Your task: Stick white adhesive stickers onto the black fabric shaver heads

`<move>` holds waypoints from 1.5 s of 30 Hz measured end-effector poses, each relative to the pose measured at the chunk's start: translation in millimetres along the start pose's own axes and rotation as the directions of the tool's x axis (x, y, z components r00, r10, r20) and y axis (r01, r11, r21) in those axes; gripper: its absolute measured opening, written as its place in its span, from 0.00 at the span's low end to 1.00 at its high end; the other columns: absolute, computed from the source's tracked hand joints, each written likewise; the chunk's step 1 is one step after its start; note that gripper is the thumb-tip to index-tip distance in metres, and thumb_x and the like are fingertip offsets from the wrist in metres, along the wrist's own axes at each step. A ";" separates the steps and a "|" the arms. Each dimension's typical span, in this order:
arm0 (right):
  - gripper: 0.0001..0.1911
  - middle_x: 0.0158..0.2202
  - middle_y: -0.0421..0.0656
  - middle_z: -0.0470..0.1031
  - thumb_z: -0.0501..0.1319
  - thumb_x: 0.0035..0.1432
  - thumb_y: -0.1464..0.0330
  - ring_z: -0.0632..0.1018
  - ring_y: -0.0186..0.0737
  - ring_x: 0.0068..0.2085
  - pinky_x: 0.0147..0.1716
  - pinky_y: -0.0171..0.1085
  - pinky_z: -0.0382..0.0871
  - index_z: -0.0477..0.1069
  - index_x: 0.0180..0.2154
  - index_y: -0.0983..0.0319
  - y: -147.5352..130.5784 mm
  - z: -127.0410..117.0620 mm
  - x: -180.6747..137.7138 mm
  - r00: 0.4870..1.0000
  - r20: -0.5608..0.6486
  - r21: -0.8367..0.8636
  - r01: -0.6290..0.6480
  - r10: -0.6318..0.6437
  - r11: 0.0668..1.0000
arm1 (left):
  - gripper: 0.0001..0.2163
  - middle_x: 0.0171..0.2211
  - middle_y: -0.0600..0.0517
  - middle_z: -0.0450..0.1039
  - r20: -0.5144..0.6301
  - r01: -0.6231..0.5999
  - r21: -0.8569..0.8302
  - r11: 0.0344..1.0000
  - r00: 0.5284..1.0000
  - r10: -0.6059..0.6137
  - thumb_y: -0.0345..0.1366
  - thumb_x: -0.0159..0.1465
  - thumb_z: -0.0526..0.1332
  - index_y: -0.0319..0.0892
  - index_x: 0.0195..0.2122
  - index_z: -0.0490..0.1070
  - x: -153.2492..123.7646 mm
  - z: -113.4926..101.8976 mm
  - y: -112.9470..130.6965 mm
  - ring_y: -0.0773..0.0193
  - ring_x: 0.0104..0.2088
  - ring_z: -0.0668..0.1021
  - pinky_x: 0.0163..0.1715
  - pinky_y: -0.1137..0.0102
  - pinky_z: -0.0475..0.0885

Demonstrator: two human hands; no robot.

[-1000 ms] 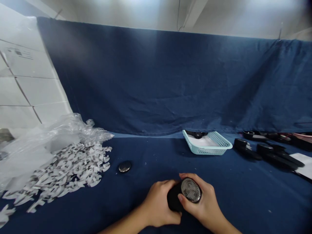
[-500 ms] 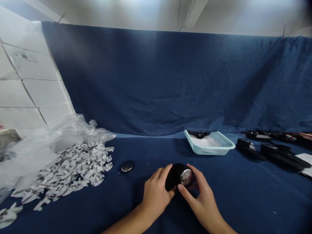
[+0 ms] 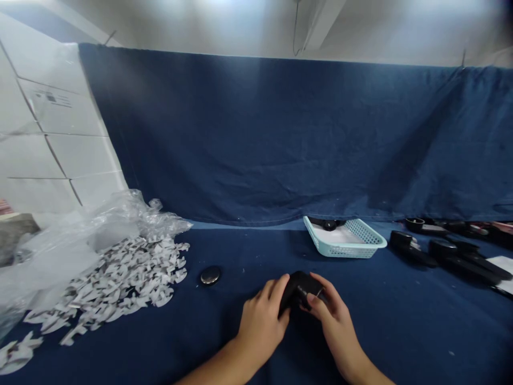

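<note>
My left hand (image 3: 261,322) and right hand (image 3: 335,322) curl around a black gadget (image 3: 300,282), its silvery end since turned rightward, out of sight; its length runs roughly crosswise.

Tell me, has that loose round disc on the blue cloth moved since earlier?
No. The loose round disc keeps its place against the pale blue basket; both drift slightly right together as the camera turns.

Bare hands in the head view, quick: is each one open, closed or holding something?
Left hand: closed, holding a black, rounded, plastic-looking device.
Right hand: closed on the same device's right end.
</note>
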State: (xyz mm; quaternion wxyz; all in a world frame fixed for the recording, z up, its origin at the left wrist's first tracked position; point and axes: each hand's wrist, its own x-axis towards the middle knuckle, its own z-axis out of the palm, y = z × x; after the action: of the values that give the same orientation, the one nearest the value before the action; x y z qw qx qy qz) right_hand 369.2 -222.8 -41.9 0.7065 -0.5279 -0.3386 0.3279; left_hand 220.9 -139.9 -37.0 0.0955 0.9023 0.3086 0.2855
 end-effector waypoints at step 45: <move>0.24 0.46 0.48 0.80 0.68 0.51 0.52 0.79 0.51 0.47 0.53 0.48 0.69 0.78 0.47 0.57 12.5 -19.3 9.0 0.837 0.408 0.031 -0.412 0.365 0.911 | 0.14 0.22 0.48 0.73 0.410 0.413 -0.895 -0.172 0.604 -0.683 0.41 0.60 0.61 0.33 0.38 0.74 -116.2 -239.4 -62.3 0.67 0.18 0.72 0.15 0.76 0.65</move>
State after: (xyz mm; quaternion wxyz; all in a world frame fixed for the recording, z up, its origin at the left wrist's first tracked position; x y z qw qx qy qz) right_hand 388.7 -222.7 -57.0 0.5722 -0.4665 -0.3392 0.5830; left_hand -23.0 -162.6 84.2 0.7211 0.3484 0.4151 0.4316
